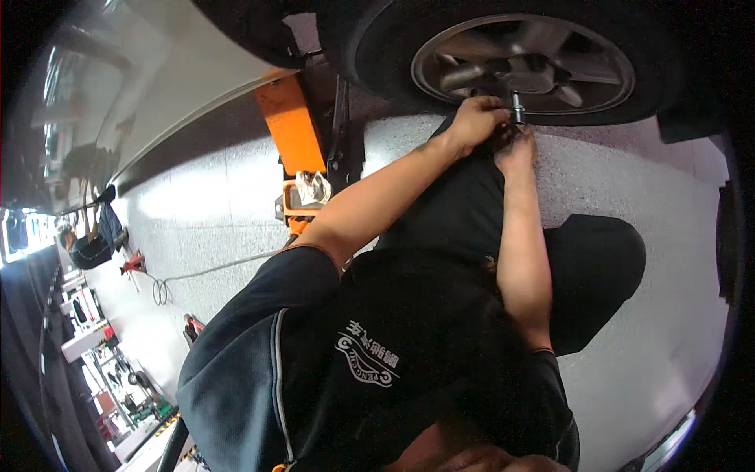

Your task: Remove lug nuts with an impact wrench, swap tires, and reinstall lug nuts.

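Low at the rim of a car wheel [576,94] with silver spokes and a black tire, my two hands are close together. A shiny metal socket [517,108] points up toward the wheel between them. My left hand [478,124] has its fingers curled beside the socket; what they grip is in shadow. Just below the socket, my right hand [516,149] is closed, with its fingertips at the socket's lower end. Any handle behind the fingers is hidden.
An orange floor jack [289,126] stands under the pale car body [173,86], left of my left forearm. A grey hose [220,269] runs over the light floor. Another person [88,245] crouches at the far left, near a red stand [134,263].
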Motion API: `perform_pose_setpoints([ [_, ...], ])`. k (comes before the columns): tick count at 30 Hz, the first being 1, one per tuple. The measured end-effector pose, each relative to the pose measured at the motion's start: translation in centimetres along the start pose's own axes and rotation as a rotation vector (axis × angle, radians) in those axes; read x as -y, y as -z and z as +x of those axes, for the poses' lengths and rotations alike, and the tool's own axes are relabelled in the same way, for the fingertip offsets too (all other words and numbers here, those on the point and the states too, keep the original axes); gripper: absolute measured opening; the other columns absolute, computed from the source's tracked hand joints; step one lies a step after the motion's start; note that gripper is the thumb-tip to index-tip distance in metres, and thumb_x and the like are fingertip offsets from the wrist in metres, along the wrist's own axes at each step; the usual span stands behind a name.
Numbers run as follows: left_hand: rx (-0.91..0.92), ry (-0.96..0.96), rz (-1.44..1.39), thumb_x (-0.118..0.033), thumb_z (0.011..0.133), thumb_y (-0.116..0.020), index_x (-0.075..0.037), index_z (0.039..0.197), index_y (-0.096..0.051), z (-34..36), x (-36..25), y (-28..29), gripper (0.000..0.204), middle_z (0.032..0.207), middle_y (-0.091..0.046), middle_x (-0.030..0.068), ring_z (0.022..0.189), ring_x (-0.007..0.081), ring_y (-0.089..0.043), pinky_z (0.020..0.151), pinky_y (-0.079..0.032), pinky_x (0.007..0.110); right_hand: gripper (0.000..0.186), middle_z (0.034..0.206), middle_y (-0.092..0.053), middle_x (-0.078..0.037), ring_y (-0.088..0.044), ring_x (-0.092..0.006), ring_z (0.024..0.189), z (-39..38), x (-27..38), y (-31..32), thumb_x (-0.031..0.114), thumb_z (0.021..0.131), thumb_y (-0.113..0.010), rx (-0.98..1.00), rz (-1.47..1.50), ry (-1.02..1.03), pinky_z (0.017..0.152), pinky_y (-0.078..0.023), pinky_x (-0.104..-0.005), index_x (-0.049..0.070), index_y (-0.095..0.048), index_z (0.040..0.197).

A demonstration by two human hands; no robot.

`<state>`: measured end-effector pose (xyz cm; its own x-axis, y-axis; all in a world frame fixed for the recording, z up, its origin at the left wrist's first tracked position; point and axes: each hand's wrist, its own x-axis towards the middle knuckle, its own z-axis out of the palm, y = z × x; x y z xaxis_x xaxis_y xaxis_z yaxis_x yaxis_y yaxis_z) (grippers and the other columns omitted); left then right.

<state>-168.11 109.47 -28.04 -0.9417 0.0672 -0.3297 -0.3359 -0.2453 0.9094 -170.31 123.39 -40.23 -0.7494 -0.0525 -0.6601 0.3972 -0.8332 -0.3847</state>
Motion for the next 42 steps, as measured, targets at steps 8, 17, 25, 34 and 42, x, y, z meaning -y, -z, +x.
perform_pose_setpoints([
  [8,-0.439,-0.178,0.332,-0.007,0.084,-0.06,0.004,0.09,-0.066,-7.2,4.6,12.8,0.014,0.083,-0.07,0.0097,0.078,0.0128,-0.065,0.072,-0.05,0.027,0.044,0.073,-0.055,-0.006,-0.059,-0.0176,0.07,-3.3,2.5,-3.4,0.041,0.099,-0.04,0.457,0.19,-0.391,0.064,-0.049,-0.028,0.001,-0.056,0.093],
  [17,-0.248,0.417,0.624,-0.022,0.089,-0.061,0.002,0.108,-0.064,-9.3,18.7,13.0,0.031,0.097,-0.069,0.0117,0.089,0.022,-0.065,0.08,-0.05,0.034,0.052,0.075,-0.058,-0.01,-0.061,-0.0212,0.068,-3.9,3.5,-5.3,0.045,0.1,-0.033,-0.134,-0.092,-0.006,0.06,-0.051,-0.0311,-0.002,-0.053,0.097],
  [25,0.048,0.409,1.064,-0.039,0.084,-0.057,-0.007,0.111,-0.063,-15.5,26.5,14.5,0.042,0.109,-0.064,0.0192,0.106,0.0377,-0.059,0.088,-0.048,0.043,0.075,0.081,-0.06,-0.011,-0.059,-0.0224,0.073,1.0,10.4,2.3,0.063,0.092,-0.036,-0.073,-0.927,-0.367,0.065,-0.048,-0.0344,-0.007,-0.055,0.106],
  [34,-1.102,0.626,0.942,-0.029,0.083,-0.059,-0.01,0.127,-0.048,-26.4,29.5,10.9,0.049,0.127,-0.048,0.0209,0.12,0.0387,-0.044,0.096,-0.038,0.053,0.119,0.148,0.0,-0.038,-0.015,-0.0492,0.138,5.9,3.3,15.8,0.049,0.064,-0.081,0.54,-2.817,0.028,0.111,-0.028,-0.0496,0.007,-0.011,0.149],
  [42,-1.637,1.11,0.481,-0.044,0.064,-0.079,0.0,0.129,-0.04,-40.1,36.3,15.2,0.088,0.128,-0.047,0.0192,0.121,0.0341,-0.045,0.097,-0.037,0.044,0.128,0.154,-0.016,-0.021,-0.007,-0.0439,0.142,8.2,5.3,13.0,0.049,0.057,-0.083,0.663,-2.762,-0.43,0.115,-0.015,-0.0486,0.002,-0.008,0.149],
])
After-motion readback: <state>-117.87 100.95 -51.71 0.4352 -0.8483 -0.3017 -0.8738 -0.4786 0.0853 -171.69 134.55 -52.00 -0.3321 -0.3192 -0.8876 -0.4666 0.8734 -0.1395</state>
